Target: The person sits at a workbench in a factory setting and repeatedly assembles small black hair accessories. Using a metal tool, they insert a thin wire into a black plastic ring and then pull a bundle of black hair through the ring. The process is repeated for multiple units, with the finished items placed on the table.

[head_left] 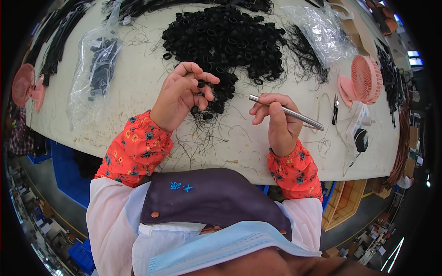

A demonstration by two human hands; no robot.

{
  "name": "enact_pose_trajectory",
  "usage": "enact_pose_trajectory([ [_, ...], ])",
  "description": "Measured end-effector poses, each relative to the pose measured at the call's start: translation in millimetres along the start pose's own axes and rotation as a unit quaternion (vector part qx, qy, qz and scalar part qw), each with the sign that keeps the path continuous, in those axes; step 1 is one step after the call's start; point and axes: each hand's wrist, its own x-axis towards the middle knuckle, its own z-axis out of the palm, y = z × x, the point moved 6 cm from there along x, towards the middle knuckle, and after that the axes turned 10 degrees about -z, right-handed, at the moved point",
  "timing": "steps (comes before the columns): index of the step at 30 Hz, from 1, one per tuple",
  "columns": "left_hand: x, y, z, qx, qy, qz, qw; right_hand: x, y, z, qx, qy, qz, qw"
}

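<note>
Desk: pale, curved by the lens; its surface (pixel 133 87) carries everything handled here, and its far edge fades into clutter and the dark rim.
Pile: small black loops (pixel 221 41) heaped beyond the hands, a narrow tail reaching toward the left hand; they overlap so densely that most show only in part.
Clear bag: wrinkled plastic (pixel 78 96) at the left, blurring the dark pieces inside.
Left arm: flowered red sleeve (pixel 138 142), angled forward and inward; the left hand (pixel 177 96) is raised at the pile's near edge, wrist bent little, fingers curled.
Right arm: matching sleeve (pixel 297 172), angled forward and slightly inward; the right hand (pixel 278 122) is held up, thumb pointing away from the body.
Metal rod: silver (pixel 301 117), slanting down to the right, gripped between right thumb and fingers; the thumb covers its middle.
Single loop: black (pixel 201 84), pinched between left thumb and fingers, partly hidden; its exact contact points cannot be told.
</note>
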Motion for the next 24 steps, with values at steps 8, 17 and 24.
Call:
enact_pose_trajectory([
  [8,-9,-2,14,0.646,-0.018,0.044,0.762,-1,-1,-1,0.000,0.005,0.004,1.000],
  [17,-8,-19,13,0.663,-0.010,0.137,0.736,-2,3,2,-0.045,-0.012,0.034,0.998],
  [24,-8,-22,15,0.467,-0.062,0.068,0.879,3,6,21,-0.260,-0.116,-0.039,0.958],
])
